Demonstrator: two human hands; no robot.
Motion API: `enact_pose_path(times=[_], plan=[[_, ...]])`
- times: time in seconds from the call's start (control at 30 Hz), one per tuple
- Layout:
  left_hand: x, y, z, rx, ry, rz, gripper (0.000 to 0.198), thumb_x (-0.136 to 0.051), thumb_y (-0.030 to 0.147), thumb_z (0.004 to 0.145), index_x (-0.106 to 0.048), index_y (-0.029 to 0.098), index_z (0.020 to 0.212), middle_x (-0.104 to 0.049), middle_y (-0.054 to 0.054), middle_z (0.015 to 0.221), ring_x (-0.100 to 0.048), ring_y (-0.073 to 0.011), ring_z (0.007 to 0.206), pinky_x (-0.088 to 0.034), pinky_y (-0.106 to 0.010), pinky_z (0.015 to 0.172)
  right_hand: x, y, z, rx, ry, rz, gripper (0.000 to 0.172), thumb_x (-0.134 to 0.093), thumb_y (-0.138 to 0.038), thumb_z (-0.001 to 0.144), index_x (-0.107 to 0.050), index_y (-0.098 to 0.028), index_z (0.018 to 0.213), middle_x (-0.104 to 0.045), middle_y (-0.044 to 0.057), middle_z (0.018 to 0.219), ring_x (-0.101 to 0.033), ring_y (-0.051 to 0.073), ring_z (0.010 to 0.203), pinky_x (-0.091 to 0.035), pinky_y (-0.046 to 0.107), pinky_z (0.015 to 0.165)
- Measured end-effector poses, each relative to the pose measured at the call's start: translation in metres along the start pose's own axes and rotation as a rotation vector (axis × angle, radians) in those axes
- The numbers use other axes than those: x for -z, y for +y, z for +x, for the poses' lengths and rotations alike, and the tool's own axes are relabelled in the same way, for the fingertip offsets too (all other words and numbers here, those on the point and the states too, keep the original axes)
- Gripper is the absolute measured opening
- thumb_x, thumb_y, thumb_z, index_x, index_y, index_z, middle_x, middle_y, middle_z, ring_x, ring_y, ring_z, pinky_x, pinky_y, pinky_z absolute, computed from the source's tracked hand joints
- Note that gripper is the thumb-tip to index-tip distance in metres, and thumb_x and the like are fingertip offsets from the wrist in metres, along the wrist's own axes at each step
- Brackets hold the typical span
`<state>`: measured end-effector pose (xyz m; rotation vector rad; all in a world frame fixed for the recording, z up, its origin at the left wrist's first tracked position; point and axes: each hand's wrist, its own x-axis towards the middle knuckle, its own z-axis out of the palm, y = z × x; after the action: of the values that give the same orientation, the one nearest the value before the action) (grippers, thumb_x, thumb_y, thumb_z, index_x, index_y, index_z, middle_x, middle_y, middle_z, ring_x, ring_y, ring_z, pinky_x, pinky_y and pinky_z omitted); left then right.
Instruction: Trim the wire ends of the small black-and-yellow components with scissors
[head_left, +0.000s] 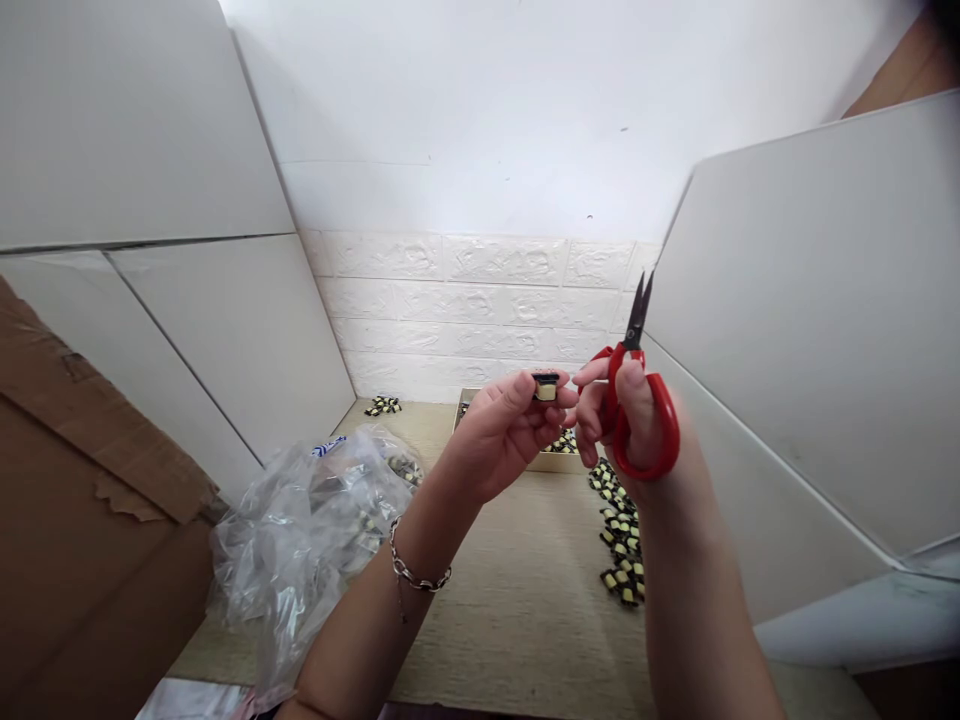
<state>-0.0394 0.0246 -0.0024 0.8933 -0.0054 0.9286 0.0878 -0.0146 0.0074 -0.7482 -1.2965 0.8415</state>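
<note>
My left hand [510, 425] is closed in a pinch, holding a small black-and-yellow component [546, 388] that looks like a little coil transformer. In my right hand [630, 400] are red-handled scissors [636, 335], gripped by the handles. Their dark blades point up and away, slightly parted, and do not touch the component. The right fingertips come close to the left ones; whether they touch I cannot tell. Behind the hands, partly hidden, a shallow box [555, 461] holds more of these components.
Loose components [622, 530] lie right of centre, with a small pile [383, 405] at the back left. A crumpled clear plastic bag [300, 540] with components inside sits on the left of the table [517, 590]. Cardboard [97, 480] and white panels [810, 330] border the workspace.
</note>
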Motion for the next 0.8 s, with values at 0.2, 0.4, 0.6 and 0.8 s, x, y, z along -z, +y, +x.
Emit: enact_pose_path(times=[0.2, 0.4, 0.6, 0.8], plan=[[0.001, -0.003, -0.001, 0.053, 0.050, -0.001, 0.023, -0.060, 0.036, 0.074, -0.065, 0.015, 0.081, -0.065, -0.001, 0.072, -0.058, -0.0053, 0.064, -0.049, -0.017, 0.064, -0.002, -0.004, -0.003, -0.008, -0.043, -0.068, 0.036, -0.040, -0.051, 0.083, -0.058, -0.021, 0.081, -0.044, -0.004, 0.049, -0.044, 0.008, 0.037, -0.035, 0.022, 0.037], [0.002, -0.004, 0.000, 0.050, 0.048, 0.004, 0.025, -0.060, 0.037, 0.074, -0.065, 0.014, 0.081, -0.064, -0.002, 0.071, -0.057, -0.0058, 0.063, -0.048, -0.018, 0.063, -0.002, -0.002, -0.003, -0.004, -0.056, -0.078, 0.035, -0.040, -0.051, 0.083, -0.058, -0.021, 0.083, -0.044, -0.005, 0.049, -0.045, 0.008, 0.038, -0.035, 0.022, 0.037], [0.001, 0.004, 0.000, -0.044, 0.051, 0.029, 0.021, -0.059, 0.031, 0.075, -0.063, 0.013, 0.086, -0.062, -0.001, 0.074, -0.054, -0.0036, 0.063, -0.046, -0.013, 0.059, 0.003, 0.001, 0.002, 0.017, -0.037, -0.158, 0.046, -0.037, -0.057, 0.081, -0.060, -0.018, 0.082, -0.049, -0.003, 0.052, -0.049, 0.009, 0.044, -0.039, 0.022, 0.045], [0.001, 0.007, -0.001, -0.036, 0.038, -0.015, 0.021, -0.058, 0.032, 0.076, -0.063, 0.013, 0.085, -0.063, 0.000, 0.073, -0.053, -0.0024, 0.062, -0.046, -0.012, 0.059, 0.008, 0.000, 0.003, 0.009, -0.096, -0.140, 0.048, -0.036, -0.059, 0.081, -0.060, -0.017, 0.085, -0.050, -0.004, 0.051, -0.049, 0.008, 0.041, -0.037, 0.022, 0.043]])
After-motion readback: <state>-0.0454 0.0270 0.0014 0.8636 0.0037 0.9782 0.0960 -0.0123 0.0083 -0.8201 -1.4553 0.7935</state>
